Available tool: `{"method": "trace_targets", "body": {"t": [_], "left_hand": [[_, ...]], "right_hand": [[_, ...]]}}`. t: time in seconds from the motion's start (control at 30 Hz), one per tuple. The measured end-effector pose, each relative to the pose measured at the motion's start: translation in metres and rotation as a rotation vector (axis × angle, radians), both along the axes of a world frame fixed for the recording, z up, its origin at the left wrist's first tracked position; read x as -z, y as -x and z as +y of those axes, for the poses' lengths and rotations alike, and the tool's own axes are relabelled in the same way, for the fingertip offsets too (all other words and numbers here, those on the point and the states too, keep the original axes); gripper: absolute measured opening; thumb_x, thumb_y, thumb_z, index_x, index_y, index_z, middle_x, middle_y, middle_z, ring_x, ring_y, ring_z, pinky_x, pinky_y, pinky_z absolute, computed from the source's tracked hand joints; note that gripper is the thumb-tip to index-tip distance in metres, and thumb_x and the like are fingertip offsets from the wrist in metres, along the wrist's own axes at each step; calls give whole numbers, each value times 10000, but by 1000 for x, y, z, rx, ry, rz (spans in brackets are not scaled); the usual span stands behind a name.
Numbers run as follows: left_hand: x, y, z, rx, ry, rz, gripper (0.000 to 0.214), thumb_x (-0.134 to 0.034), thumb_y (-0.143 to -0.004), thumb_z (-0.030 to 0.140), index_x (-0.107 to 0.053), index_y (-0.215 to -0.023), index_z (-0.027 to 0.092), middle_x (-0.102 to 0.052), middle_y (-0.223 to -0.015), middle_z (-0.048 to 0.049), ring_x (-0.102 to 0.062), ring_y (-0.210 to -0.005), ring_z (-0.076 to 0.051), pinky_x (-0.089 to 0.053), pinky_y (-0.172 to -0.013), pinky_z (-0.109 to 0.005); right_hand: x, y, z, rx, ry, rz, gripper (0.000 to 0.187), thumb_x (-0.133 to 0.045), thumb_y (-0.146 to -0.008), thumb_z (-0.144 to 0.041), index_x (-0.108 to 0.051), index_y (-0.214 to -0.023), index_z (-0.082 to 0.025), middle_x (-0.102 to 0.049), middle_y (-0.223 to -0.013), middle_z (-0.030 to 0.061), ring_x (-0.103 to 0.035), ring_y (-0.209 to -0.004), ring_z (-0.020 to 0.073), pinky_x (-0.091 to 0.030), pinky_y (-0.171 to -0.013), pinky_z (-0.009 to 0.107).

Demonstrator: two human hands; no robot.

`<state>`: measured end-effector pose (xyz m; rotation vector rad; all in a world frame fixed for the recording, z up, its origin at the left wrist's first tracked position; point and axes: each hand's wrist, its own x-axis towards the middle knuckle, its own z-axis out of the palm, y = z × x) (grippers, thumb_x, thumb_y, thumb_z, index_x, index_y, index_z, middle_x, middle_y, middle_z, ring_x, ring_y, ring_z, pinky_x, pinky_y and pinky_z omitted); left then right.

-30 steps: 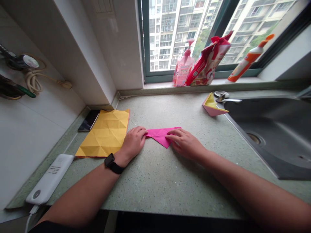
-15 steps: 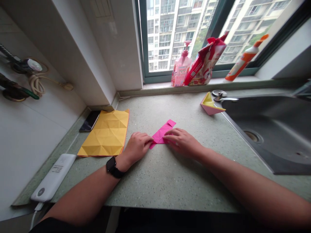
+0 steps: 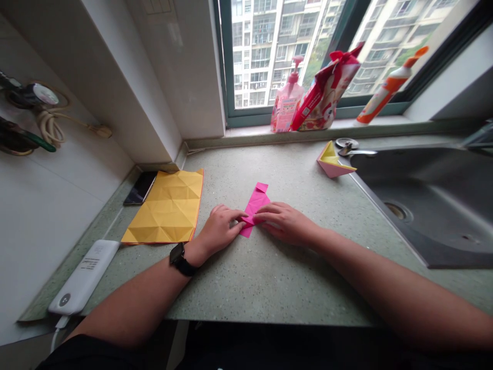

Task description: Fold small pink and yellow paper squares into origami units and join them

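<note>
A narrow strip of folded pink paper (image 3: 256, 203) lies on the speckled grey-green countertop (image 3: 277, 288), its long axis pointing away from me and tilted slightly to the right. My left hand (image 3: 220, 229), with a black watch (image 3: 179, 259) on the wrist, pinches the strip's lower end from the left. My right hand (image 3: 283, 222) presses it from the right. Their fingertips nearly meet and hide part of the paper. Beyond the strip, a folded yellow-and-pink paper model (image 3: 333, 163) rests near the sink, and a creased yellow paper sheet (image 3: 164, 208) lies to the left.
A black phone (image 3: 140, 187) and white power bank (image 3: 82, 270) lie along the wall at left. A steel sink (image 3: 423, 205) fills the right. On the sill stand a pink soap pump (image 3: 287, 100), red packet (image 3: 325, 92) and orange-capped tube (image 3: 389, 87).
The pink paper has gone from a wide triangular shape to a narrow strip pointing away from me. My hands have come closer together on it, and the view has shifted slightly.
</note>
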<state>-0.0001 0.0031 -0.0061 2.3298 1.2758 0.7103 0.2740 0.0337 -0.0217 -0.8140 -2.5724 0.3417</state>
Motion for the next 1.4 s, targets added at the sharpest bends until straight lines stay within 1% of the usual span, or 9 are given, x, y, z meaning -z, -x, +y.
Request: {"method": "trace_targets", "body": {"t": [0.2,0.43,0.57,0.73,0.9,1.03,1.2,1.3,1.4], "left_hand": [[2,1,3,14,-6,-15,174,-750,-1018,235,-818,-1173,277,-848,-1087,-25,-731,-1026,-253,-520,-1081,-504],[4,1,4,26,-27,21,183,-751,-1016,225,-806,-1185,267,-836,-1109,-37,-731,-1033,-247,-507,-1112,-522],[5,3,4,31,-84,71,237,-727,-1022,211,-794,-1242,270,-790,-1166,-59,-709,-1114,-259,-521,-1117,-526],[4,5,1,97,-160,137,190,-720,-1022,196,-848,-1116,301,-673,-1377,-88,-662,-1197,-271,-552,-1101,-516],[2,6,0,161,-182,215,221,-731,-1016,190,-873,-1105,334,-677,-1385,-84,-633,-1205,-295,-537,-1112,-560],[-1,8,-1,178,-163,263,277,-722,-1012,173,-868,-1161,355,-687,-1382,-88,-622,-1241,-310,-499,-1156,-610],[-8,13,-8,116,-89,363,476,-702,-916,13,-872,-1150,391,-690,-1375,-79,-634,-1290,-322,-380,-1249,-705],[-13,20,-11,68,-52,406,472,-695,-896,4,-887,-1101,383,-689,-1396,-79,-632,-1311,-331,-365,-1260,-714],[-20,27,-12,81,-12,455,466,-714,-864,-1,-892,-1078,373,-695,-1406,-78,-620,-1341,-337,-346,-1269,-718]], "right_hand": [[2,-1,-3,-73,38,-2,453,-688,-979,-137,-735,-1404,-289,-775,-1334,92,-726,-1186,248,-609,-1045,465],[0,1,-5,-102,2,-46,394,-723,-999,-180,-769,-1367,-311,-749,-1340,99,-702,-1202,250,-606,-1050,464],[0,3,-5,-104,-20,-48,364,-722,-1004,-179,-782,-1340,-307,-759,-1306,100,-709,-1180,257,-611,-1041,470],[0,3,-6,-96,-22,-43,368,-713,-1011,-185,-784,-1351,-305,-764,-1289,106,-712,-1160,263,-618,-1012,475],[0,3,-6,-95,-35,-79,341,-696,-1022,-191,-792,-1337,-281,-760,-1289,116,-708,-1155,262,-615,-1014,479],[-1,3,-7,-92,-14,-82,331,-689,-1033,-212,-782,-1341,-292,-755,-1327,104,-702,-1184,258,-611,-1041,481],[-3,2,-7,-103,0,-80,311,-653,-1055,-208,-782,-1330,-278,-761,-1314,101,-707,-1189,260,-614,-1049,475],[-3,2,-7,-104,17,-69,324,-654,-1050,-200,-778,-1335,-289,-756,-1320,99,-710,-1189,257,-616,-1050,469],[-2,2,-6,-107,42,-59,343,-664,-1042,-197,-774,-1348,-308,-753,-1322,98,-708,-1196,261,-615,-1053,476]]}}
